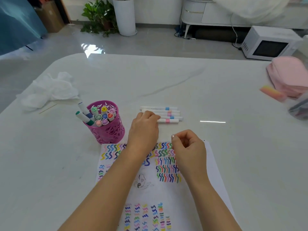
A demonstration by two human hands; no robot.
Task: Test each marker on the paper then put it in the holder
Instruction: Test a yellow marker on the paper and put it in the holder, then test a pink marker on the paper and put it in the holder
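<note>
You look roughly two-thirds through: the holder (106, 130), just off the far left corner of the paper (158, 194), already carries some ten capped markers (104, 116), and the sheet by the near edge of the table (216, 90) is crowded with squiggles. A row of five markers (168, 115) waits mid-table. Your left hand (144, 129) has fingers bent onto its left end, grip unclear, while your right hand (189, 147) hovers over the paper, fingers curled, thumb to forefinger, apparently empty.

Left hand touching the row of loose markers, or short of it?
Touching. Head view: fingertips of the left hand lie over the ends of the row of markers; no gap visible.
</note>
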